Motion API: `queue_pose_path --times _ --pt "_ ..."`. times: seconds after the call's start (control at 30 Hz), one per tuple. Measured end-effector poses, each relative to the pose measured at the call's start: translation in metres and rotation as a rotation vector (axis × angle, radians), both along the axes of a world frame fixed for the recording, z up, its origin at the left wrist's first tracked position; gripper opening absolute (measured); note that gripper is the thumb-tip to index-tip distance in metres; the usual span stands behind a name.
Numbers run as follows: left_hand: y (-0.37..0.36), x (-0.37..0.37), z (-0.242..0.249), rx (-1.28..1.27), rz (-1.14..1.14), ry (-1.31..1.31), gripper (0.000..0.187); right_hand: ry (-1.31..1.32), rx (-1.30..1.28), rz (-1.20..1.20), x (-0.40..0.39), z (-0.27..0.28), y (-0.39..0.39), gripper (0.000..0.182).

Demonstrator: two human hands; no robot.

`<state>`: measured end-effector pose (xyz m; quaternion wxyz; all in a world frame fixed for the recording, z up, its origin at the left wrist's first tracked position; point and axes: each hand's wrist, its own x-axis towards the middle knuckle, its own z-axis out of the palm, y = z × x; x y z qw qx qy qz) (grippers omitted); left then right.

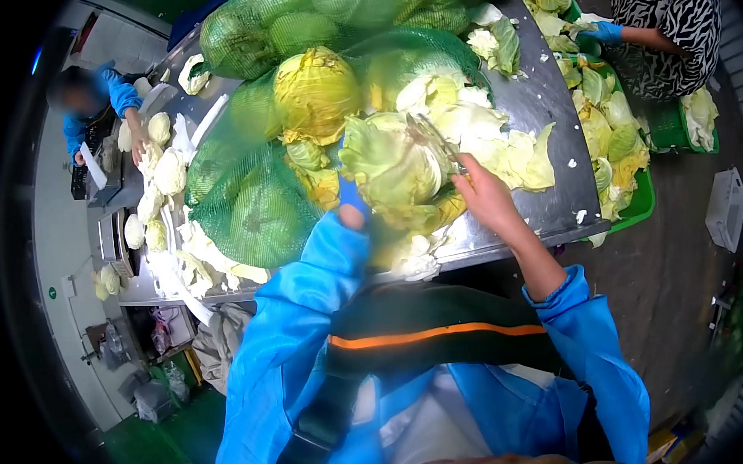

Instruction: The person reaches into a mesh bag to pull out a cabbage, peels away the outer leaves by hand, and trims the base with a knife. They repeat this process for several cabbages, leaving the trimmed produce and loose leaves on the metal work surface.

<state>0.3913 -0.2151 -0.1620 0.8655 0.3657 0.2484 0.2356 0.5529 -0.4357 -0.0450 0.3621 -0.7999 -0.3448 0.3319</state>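
Observation:
On the metal table [551,102], my left hand [349,191] wears a blue glove and presses against the left side of a pale green cabbage [393,167] with loose outer leaves. My bare right hand [479,190] is closed around the handle of a knife [441,143], whose blade lies along the cabbage's right side. A yellowed cabbage [316,95] sits just behind. Loose leaves [516,155] are spread to the right of the knife. Green mesh sacks [260,213] of cabbages lie at the left and back.
Trimmed white cabbages [168,172] line the table's left side, where a co-worker [121,98] in blue sleeves reaches in. Another person [665,27] in a zebra-pattern top stands at the right, beside green crates [642,203] filled with leaves. The table's front edge runs before my body.

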Motion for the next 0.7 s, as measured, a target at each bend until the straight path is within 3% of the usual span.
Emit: queue_pose_path --times 0.03,0.1,0.27,0.33,0.4,0.47,0.53,0.6,0.7 --pt "-0.003 0.004 0.003 0.22 0.01 0.129 0.05 -0.043 -0.024 0.025 -0.001 0.002 0.004 0.032" --pt "-0.019 0.019 0.069 -0.266 0.074 0.022 0.058 -0.136 -0.071 0.077 -0.001 0.004 0.009 0.03" --pt "0.013 0.03 0.007 -0.227 0.1 -0.023 0.051 -0.486 0.06 0.175 0.004 0.01 0.022 0.022" --pt "-0.012 0.055 0.065 -0.195 -0.04 -0.21 0.047 -0.534 0.015 0.215 0.011 0.005 0.024 0.018" --pt "-0.012 0.064 0.073 -0.136 -0.065 -0.26 0.042 -0.534 -0.041 0.24 0.017 0.001 0.027 0.015" --pt "0.014 0.062 0.026 -0.05 0.027 -0.167 0.039 -0.599 -0.081 0.22 0.025 -0.008 0.03 0.016" --pt "0.031 0.074 -0.02 0.09 0.164 0.104 0.042 -0.621 -0.09 0.215 0.033 -0.013 0.035 0.018" --pt "0.032 0.082 -0.024 0.141 0.24 0.248 0.044 -0.592 -0.077 0.213 0.038 -0.014 0.035 0.02" --pt "0.029 0.109 0.041 0.098 0.272 0.256 0.042 -0.492 -0.161 0.225 0.043 -0.005 0.042 0.021"
